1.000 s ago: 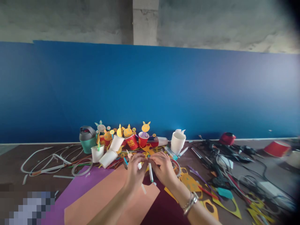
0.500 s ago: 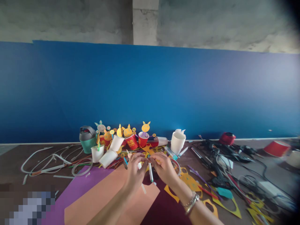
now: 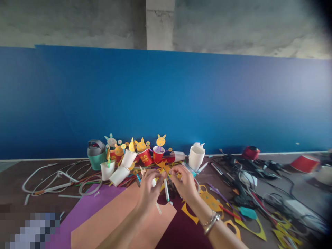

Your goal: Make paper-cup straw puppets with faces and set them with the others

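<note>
My left hand (image 3: 151,186) is closed in a pinch above the paper sheets, its fingertips pointing up and to the right. A narrow white strip (image 3: 158,208) shows just below it. Facing it across a small gap is my right hand (image 3: 184,183), fingers curled in toward the thumb. What either pinch holds is too small to make out. Between and below the hands is a white marker (image 3: 166,191) with a teal end. Beneath lie a peach paper sheet (image 3: 111,221), a purple sheet (image 3: 64,224) and a dark maroon sheet (image 3: 178,228).
Paper cups with yellow animal cutouts, one a red cup (image 3: 145,157), stand along the blue partition (image 3: 166,97). A teal container (image 3: 97,155) is at left, a white cup (image 3: 196,157) right of centre. Yellow paper scraps (image 3: 207,202) and tangled black cables (image 3: 246,176) spread rightward.
My hands have come apart at the fingertips. The right hand has moved slightly up and to the right, while the left hand stays nearly in place.
</note>
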`<state>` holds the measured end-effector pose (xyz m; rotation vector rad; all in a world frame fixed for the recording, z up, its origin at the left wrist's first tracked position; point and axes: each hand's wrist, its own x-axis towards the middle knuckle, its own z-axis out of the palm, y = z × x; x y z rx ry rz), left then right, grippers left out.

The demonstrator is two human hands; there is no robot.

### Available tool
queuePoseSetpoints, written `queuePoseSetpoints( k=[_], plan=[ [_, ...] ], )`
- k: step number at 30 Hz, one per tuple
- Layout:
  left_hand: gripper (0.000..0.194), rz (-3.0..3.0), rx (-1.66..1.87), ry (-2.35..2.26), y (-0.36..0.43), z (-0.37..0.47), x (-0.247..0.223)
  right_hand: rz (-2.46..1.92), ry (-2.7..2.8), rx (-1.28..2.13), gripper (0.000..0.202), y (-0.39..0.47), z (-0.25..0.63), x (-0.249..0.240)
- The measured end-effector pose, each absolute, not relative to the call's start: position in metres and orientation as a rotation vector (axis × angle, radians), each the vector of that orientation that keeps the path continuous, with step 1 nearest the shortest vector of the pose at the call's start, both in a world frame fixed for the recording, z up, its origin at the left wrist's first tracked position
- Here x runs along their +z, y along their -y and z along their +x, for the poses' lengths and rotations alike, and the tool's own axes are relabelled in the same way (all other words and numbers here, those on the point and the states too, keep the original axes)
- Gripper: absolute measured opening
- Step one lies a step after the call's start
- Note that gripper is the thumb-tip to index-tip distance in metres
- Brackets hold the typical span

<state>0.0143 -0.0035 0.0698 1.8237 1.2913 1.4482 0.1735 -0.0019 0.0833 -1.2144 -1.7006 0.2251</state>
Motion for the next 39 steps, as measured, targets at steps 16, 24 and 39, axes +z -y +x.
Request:
queuePoseSetpoints(
  k=[16,24,39],
  plan=[
    [0.011,0.509,0.705,-0.509,0.005,0.011,0.085,-0.945,1.690,0.798,0.008,0.009,0.173,0.097],
    [0.022,0.911,1.083,-0.845,0.009,0.019,0.076,-0.995,1.562,1.005,0.024,0.002,0.179,0.092],
    [0.037,1.011,1.200,-0.931,0.013,0.029,0.067,-1.007,1.269,1.271,0.031,0.005,0.173,0.092]
  ],
)
